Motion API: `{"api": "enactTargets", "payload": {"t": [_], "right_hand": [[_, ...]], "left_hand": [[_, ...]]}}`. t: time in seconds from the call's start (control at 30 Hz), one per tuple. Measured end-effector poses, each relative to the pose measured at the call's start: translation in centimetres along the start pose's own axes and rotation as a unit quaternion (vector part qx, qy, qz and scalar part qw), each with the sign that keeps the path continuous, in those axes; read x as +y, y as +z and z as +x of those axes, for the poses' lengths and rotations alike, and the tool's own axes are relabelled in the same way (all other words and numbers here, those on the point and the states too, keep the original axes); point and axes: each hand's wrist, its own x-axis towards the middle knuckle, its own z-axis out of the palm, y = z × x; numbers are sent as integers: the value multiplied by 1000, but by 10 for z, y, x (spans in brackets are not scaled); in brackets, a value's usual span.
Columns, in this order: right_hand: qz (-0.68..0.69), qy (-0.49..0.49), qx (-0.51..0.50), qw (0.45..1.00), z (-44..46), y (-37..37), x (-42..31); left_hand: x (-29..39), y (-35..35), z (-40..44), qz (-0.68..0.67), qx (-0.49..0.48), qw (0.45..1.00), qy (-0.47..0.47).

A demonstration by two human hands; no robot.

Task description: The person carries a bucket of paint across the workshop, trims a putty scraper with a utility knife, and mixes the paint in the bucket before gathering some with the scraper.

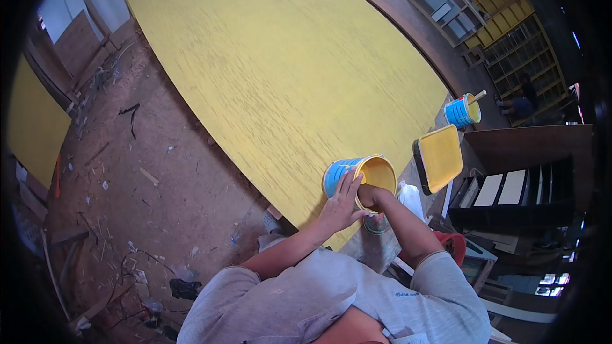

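A blue-and-white paint bucket point(338, 175), its inside coated yellow, is tilted toward me at the near end of a large yellow-painted board point(280, 76). My left hand point(344, 204) grips the bucket's near side, thumb apart and fingers over the rim. Reaching into the bucket's mouth is my right hand point(373, 197); its fingers are hidden inside, so what they hold does not show. Just below the bucket stands a small can point(376, 223), beside a white bag-like item point(410, 199).
Right of the board are a yellow-coated tray point(440, 158) and a second blue bucket point(460, 111) with a stick in it. A red bucket point(454, 246) sits by my right elbow. Wood scraps litter the dirt floor point(159, 172). A person point(524, 103) is among yellow frames behind.
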Motion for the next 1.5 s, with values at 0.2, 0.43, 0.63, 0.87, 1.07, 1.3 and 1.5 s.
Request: {"api": "enactTargets", "payload": {"t": [0.2, 0.43, 0.63, 0.87, 1.07, 1.3, 1.5], "right_hand": [[-45, -25, 7, 999, 5, -3, -3], [-40, -55, 60, 996, -32, -18, -39], [-57, -61, 146, 986, -43, -35, -45], [36, 1, 229, 973, -118, -30, -55], [118, -16, 360, 925, -180, 1, -69], [98, 24, 440, 893, -183, 59, -50], [74, 17, 438, 896, -198, 61, -43]], "left_hand": [[1, -9, -3, -8, -13, 1000, 14], [-6, -18, -4, -30, -15, 999, 3], [-20, -15, -7, -7, -7, 1000, 7], [-11, -24, -3, -28, -13, 999, 27], [-17, -12, 30, -40, 75, 996, -30], [-23, 8, 75, -22, 93, 992, -80], [-21, 10, 74, -46, 122, 984, -118]]}}
